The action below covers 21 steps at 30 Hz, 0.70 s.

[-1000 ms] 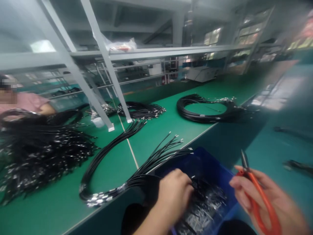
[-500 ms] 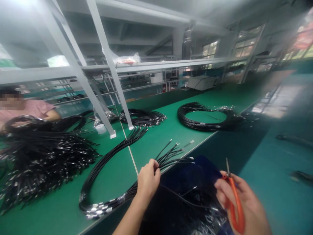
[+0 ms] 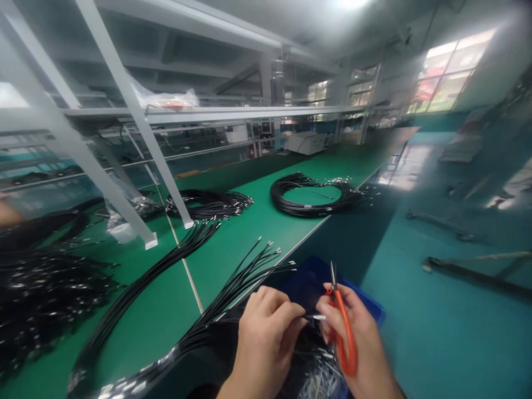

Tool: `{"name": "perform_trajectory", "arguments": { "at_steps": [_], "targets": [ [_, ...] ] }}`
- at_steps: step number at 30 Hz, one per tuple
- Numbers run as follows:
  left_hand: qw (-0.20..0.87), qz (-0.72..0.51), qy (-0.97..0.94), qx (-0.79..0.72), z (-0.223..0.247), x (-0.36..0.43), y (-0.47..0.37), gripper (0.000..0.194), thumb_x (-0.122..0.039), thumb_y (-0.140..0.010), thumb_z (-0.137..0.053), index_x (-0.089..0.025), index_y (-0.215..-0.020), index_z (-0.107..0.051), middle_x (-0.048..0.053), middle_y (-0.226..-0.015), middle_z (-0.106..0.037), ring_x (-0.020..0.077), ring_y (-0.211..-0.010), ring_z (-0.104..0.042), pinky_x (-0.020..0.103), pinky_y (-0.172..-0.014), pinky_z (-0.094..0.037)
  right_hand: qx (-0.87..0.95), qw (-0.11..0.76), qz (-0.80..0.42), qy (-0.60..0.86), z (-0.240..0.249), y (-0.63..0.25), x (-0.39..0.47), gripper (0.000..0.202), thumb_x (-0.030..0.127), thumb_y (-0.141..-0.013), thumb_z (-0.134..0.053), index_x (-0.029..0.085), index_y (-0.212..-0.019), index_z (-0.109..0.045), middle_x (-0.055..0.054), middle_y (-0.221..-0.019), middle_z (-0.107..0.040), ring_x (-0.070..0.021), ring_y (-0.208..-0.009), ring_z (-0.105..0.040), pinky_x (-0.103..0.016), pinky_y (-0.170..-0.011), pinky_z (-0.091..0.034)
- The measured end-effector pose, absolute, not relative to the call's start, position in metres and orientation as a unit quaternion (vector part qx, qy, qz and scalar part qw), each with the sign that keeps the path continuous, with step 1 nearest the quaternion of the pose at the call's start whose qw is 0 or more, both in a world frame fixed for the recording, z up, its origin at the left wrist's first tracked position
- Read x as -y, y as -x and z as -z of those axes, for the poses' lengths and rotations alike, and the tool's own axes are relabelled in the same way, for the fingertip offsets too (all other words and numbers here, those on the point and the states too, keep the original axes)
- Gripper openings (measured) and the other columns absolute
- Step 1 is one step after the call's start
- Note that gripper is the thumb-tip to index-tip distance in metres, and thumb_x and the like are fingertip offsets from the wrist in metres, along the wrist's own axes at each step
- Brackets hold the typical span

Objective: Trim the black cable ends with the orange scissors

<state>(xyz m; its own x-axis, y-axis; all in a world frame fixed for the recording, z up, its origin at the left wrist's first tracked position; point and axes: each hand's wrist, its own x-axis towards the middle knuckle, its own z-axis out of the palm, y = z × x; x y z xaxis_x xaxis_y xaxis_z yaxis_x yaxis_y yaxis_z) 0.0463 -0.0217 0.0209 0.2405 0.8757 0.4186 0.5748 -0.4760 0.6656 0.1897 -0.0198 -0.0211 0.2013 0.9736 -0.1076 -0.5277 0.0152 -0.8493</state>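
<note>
My left hand [image 3: 268, 332] pinches a black cable [image 3: 311, 317] close to its end, and a white tip sticks out towards the right hand. In my right hand [image 3: 363, 338] are orange-handled scissors [image 3: 346, 338], their thin blades pointing up and away. The fingers of the right hand are beside the white cable tip; whether they touch it I cannot tell. Left of my hands a curved bundle of black cables [image 3: 133, 302] lies on the green table [image 3: 233, 244], its loose ends fanned out. Below, a blue bin [image 3: 377, 310] contains small white and clear pieces [image 3: 322, 381].
A coiled cable bundle [image 3: 305, 209] lies farther along the table, with another bundle [image 3: 211, 204] by the shelf post [image 3: 137, 116]. A large cable pile [image 3: 50, 299] covers the left side. A wheeled stand's leg [image 3: 474, 277] is on the floor at right.
My left hand has left the cable bundle and come right, now pinching a single cable. The right hand with the scissors has moved left, close to it. The view has turned right.
</note>
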Motion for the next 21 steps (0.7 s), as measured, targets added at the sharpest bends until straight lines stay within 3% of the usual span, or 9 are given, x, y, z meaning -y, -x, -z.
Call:
{"name": "perform_trajectory", "arguments": {
  "at_steps": [4,7,21],
  "targets": [
    [0.366,-0.406,-0.668,-0.505,-0.012,0.023,-0.047,0.007,-0.022,-0.075,-0.065,-0.020,-0.069,-0.068,0.002,-0.066,-0.058,0.0170,-0.062,-0.053,0.025,-0.057,-0.039,0.279,0.669,-0.555,0.408,0.016,-0.179,0.032,0.044,0.027,-0.065,-0.079,0.023,-0.099,-0.053,0.002,-0.074,-0.064,-0.0111,-0.049,-0.051,-0.023,-0.045,-0.044],
    [0.454,-0.421,-0.604,-0.502,-0.006,0.022,-0.047,0.010,-0.024,-0.073,-0.067,-0.017,-0.066,-0.066,0.002,-0.068,-0.059,0.0174,-0.066,-0.055,0.025,-0.061,-0.041,0.257,0.681,-0.565,0.389,0.012,-0.174,0.035,0.043,0.023,-0.066,-0.078,0.024,-0.100,-0.052,0.002,-0.078,-0.064,-0.0122,-0.055,-0.055,-0.024,-0.051,-0.047],
    [0.502,-0.429,-0.580,-0.476,0.004,0.026,-0.044,0.014,-0.028,-0.075,-0.066,-0.015,-0.071,-0.067,0.006,-0.075,-0.065,0.0210,-0.074,-0.060,0.030,-0.070,-0.045,0.229,0.672,-0.604,0.363,0.006,-0.168,0.036,0.040,0.017,-0.071,-0.074,0.022,-0.102,-0.048,0.003,-0.075,-0.063,-0.0125,-0.062,-0.060,-0.022,-0.057,-0.048]
  ]
}}
